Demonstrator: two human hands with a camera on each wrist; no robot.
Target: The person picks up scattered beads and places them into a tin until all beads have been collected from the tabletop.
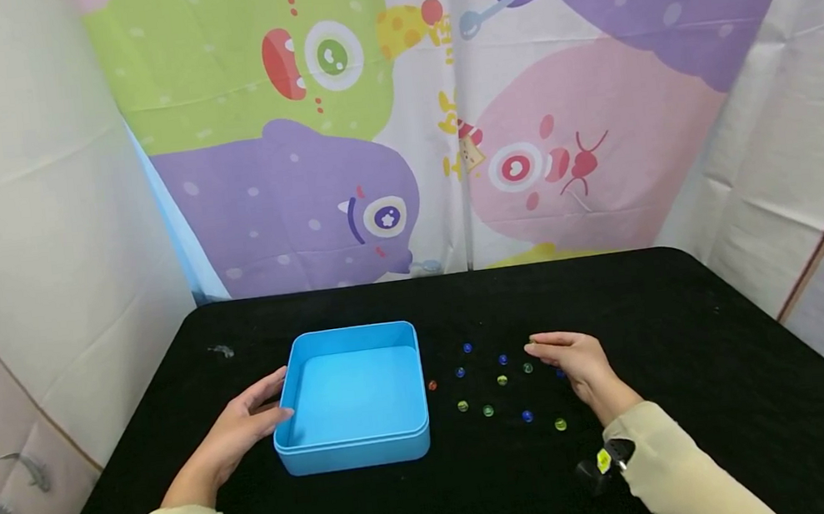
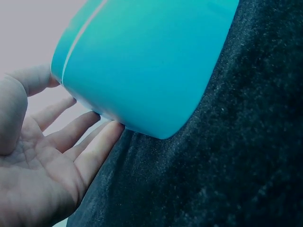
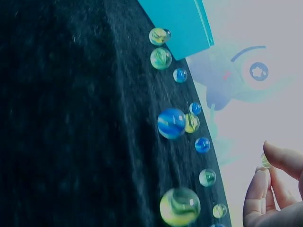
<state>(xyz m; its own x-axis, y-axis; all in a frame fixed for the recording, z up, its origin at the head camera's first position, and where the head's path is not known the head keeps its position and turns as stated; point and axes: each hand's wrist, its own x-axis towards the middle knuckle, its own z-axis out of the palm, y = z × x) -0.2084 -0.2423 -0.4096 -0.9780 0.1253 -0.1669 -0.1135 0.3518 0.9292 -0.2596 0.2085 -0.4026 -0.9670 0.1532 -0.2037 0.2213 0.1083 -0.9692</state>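
Note:
A blue open-topped box [image 1: 357,455] stands on the black table, with no marbles visible inside. My left hand [image 1: 245,425] holds its left side, the thumb at the rim and the fingertips [image 2: 116,126] against the outer wall. Between thumb and fingers, my right hand [image 1: 577,365] pinches a pale yellow-green marble [image 3: 265,161], partly hidden by the fingertips. That hand is raised over the right end of a scatter of glass marbles. Among them are a blue marble [image 1: 528,416], a yellow-green marble [image 1: 560,425], a green marble [image 1: 488,411] and an orange-red marble [image 1: 432,385] close to the box.
The black cloth-covered table [image 1: 408,509] reaches back to a cartoon-print curtain [image 1: 444,203]. A small clear scrap [image 1: 222,351] lies behind my left hand. White curtains [image 1: 48,161] hang at both sides.

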